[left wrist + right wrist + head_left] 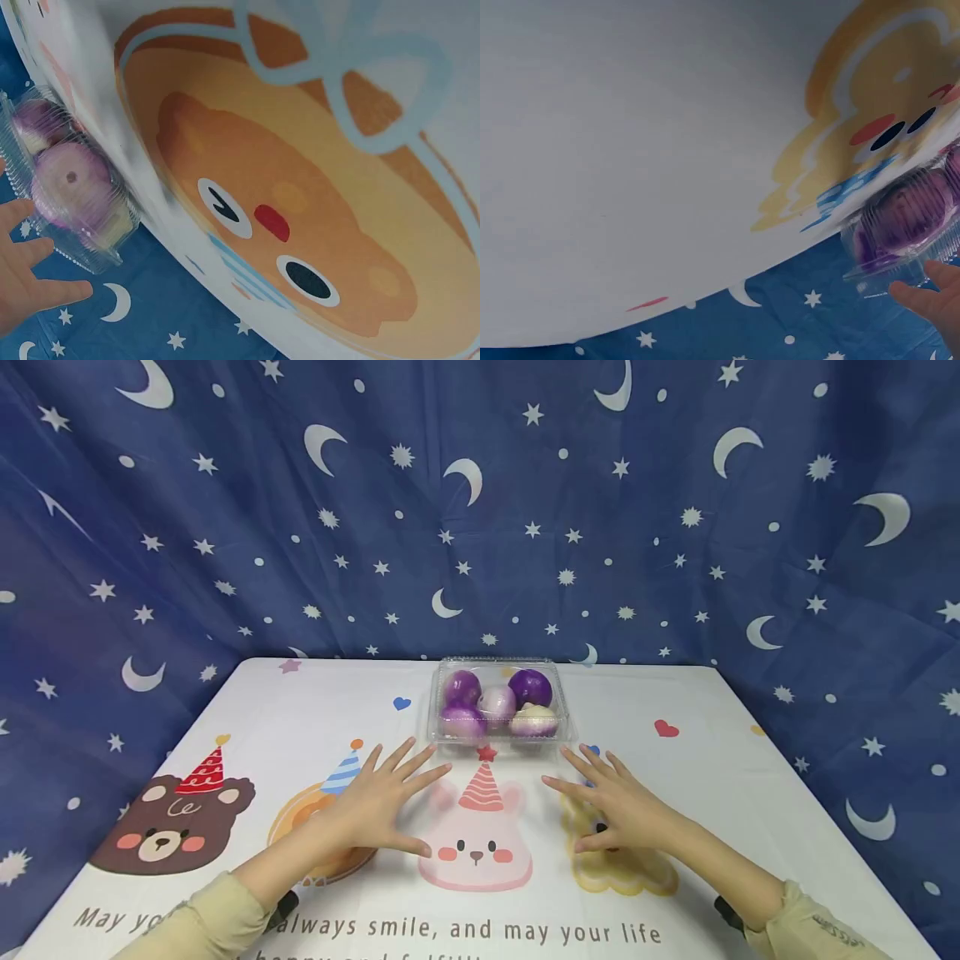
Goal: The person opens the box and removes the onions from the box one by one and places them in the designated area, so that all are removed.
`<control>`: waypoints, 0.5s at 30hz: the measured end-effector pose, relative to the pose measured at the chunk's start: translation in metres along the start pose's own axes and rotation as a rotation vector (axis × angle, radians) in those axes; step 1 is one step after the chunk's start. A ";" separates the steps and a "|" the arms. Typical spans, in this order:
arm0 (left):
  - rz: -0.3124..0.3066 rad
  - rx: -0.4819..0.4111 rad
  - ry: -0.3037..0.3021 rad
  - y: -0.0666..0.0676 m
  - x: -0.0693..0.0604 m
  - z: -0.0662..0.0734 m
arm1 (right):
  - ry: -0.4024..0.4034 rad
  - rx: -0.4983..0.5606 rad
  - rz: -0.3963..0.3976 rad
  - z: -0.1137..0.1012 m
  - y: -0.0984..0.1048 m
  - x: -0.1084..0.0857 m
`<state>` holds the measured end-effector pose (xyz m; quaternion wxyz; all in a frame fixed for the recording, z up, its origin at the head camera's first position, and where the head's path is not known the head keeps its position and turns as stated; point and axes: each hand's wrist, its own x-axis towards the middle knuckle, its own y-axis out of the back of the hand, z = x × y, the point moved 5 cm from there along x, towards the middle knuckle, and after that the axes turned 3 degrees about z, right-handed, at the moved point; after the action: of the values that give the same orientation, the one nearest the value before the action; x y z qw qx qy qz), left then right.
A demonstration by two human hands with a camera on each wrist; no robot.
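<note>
Finding a clear plastic box [480, 670] at the far middle of the white tabletop [735, 793], close to the far edge and beyond both hands. Seeming to run lengthwise from left to right, with a long side toward the near edge and short ends to left and right. Lying flat and level.

Counting five onions inside, visible through the plastic: a purple far left onion [462, 687], a purple near left onion [463, 723], a pale lilac middle onion [497, 702], a deep purple far right onion [530, 687] and a near right onion [534, 721] with creamy white above and purple below. Seeing a round brown spot on one onion from the left wrist.

Spreading the left hand [378, 797] to the near left of the box, fingers toward far and right, above a printed orange face [262, 187]. Showing a released grip there, with nothing held. Spreading the right hand [622, 802] to the near right, fingers toward far and left, above a printed yellow face [626, 872]. Showing a released grip there too, again with nothing held. Unable to tell touch from a small gap between fingertips and box.

Hanging behind the far edge, as backdrop: a blue curtain [480, 535] with moons and stars.
</note>
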<state>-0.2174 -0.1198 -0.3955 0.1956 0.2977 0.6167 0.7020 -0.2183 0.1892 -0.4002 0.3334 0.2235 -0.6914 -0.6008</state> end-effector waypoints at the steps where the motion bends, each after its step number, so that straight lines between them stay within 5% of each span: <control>1: 0.001 0.001 0.000 0.001 0.002 0.000 | -0.004 -0.001 -0.002 0.001 0.001 0.001; 15: -0.023 -0.035 -0.004 0.001 0.004 -0.004 | 0.037 0.034 0.020 0.004 0.001 0.008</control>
<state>-0.2225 -0.1205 -0.3939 0.2100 0.2884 0.6074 0.7098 -0.2265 0.1868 -0.3978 0.3482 0.2332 -0.6974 -0.5814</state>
